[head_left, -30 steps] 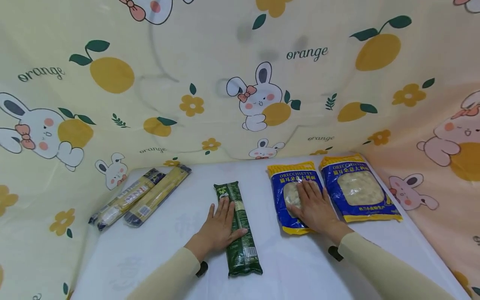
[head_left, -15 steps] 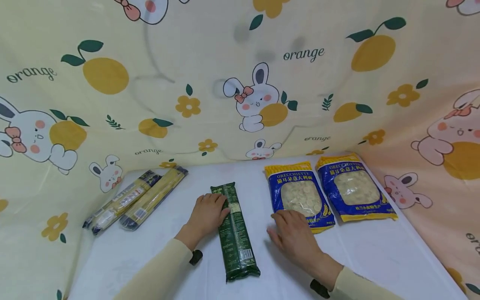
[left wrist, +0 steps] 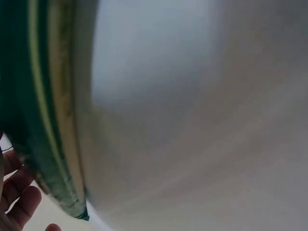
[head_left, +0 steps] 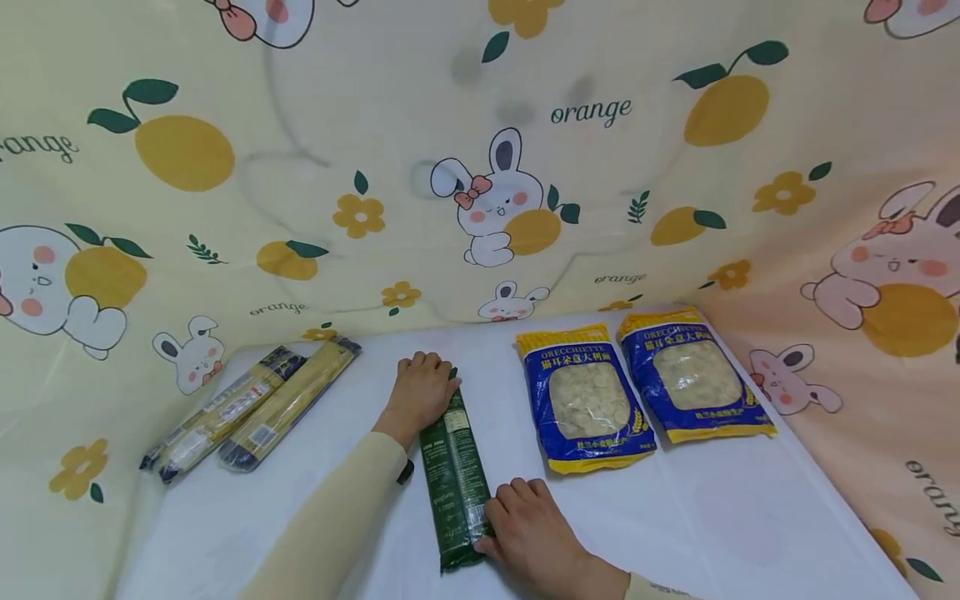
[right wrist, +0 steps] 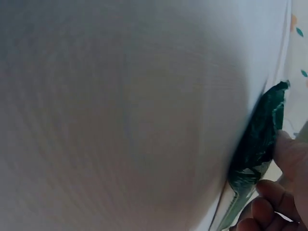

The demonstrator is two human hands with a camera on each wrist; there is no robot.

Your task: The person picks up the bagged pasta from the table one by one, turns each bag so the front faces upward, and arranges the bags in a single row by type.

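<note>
I'm having the left hand (head_left: 420, 396) and right hand (head_left: 536, 533) grip the green packet (head_left: 453, 479) at opposite ends with curled fingers (right wrist: 263, 211).

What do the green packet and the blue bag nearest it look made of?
Green packet: probably plastic film, glossy; its end is creased and catches light in the right wrist view. Blue bag: likely printed plastic, shiny; pale contents show through its clear middle, with some glare.
</note>
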